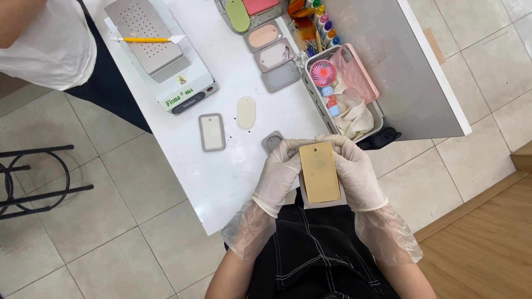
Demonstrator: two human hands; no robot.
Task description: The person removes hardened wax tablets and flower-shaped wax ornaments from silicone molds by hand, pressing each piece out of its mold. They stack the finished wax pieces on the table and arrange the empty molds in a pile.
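Observation:
Both my hands wear pale disposable gloves and together hold a tan rectangular slab [320, 172] with rounded corners and a small hole at its far end. It sits in a grey mould frame whose edge shows beneath it. My left hand [279, 175] grips its left side, my right hand [354, 173] its right side, fingertips meeting over the far edge. The piece is held just over the near edge of the white table [221, 177], above my dark apron.
On the table lie a small grey mould [271, 142], a grey mould with white filling [211, 132], a cream oval piece [246, 112], several more moulds [274, 55], a white machine with perforated metal plate [145, 34], a yellow tool [141, 40], and a bin [377, 113] holding a pink fan. Another person's white sleeve [50, 44] is at top left; a black stool [33, 180] stands left.

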